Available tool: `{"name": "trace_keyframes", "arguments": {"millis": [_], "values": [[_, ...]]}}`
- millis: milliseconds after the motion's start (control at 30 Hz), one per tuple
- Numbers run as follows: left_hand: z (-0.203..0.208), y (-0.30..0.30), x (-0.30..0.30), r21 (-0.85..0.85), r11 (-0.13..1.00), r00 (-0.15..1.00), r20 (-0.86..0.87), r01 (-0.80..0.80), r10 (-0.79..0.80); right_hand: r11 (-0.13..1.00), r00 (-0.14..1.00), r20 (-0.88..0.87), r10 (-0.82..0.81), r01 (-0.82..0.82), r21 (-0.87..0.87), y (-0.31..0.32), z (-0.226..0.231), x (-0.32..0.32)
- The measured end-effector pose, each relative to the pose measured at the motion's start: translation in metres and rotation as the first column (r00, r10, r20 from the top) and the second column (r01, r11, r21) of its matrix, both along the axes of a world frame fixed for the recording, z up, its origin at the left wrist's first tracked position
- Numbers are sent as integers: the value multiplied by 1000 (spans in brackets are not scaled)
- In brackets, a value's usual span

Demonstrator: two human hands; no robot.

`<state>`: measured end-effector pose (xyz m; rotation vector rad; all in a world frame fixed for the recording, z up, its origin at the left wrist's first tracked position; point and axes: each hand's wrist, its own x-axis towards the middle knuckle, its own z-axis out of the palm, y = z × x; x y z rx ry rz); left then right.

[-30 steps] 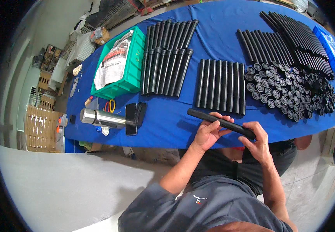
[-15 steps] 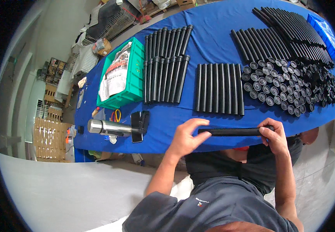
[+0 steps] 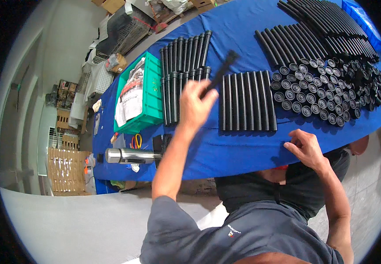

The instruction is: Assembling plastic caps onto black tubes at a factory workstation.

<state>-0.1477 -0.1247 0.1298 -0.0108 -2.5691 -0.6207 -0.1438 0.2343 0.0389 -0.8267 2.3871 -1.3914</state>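
Note:
A black capped tube (image 3: 224, 69), smeared by motion, slants up and to the right out of my left hand (image 3: 194, 105), whose fingers are closed round its lower end. The thicker cap is at its far end. My left hand is raised over the right side of the two rows of capped black tubes (image 3: 174, 99), hiding part of the nearer row. By the table's front edge, my right hand (image 3: 305, 148) is loosely curled with thumb and fingers apart, and no object shows in it. Plain black tubes (image 3: 247, 101) lie side by side between my hands, farther back.
Round black caps (image 3: 318, 90) cover the right of the blue cloth (image 3: 239, 37), with more tubes (image 3: 291, 44) behind them. A green crate (image 3: 153, 94), a steel flask (image 3: 129, 155) and yellow-handled scissors (image 3: 137, 141) are at the left. A blue bin (image 3: 377, 42) stands far right.
My left hand has moved up and away from the table's front edge, carrying the tube, now turned from level to slanting. My right hand has let go of it and stays near the edge.

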Motion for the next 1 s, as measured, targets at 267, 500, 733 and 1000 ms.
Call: {"name": "trace_keyframes", "arguments": {"millis": [267,500,733,1000], "values": [[-2,-128,-185,-235,886,885,156,-399,439,993,984,-149,-100,90,-74,5,-23,-3],[-36,-172,-256,-350,771,723,287,-531,628,997,980,-184,-69,59,-55,9,-18,-6],[-55,-175,-276,-459,690,606,341,-560,719,999,980,-195,-39,41,4,10,-21,-8],[-69,-176,-267,-516,658,652,228,-548,723,999,983,-177,-46,49,13,8,-21,-8]]}}
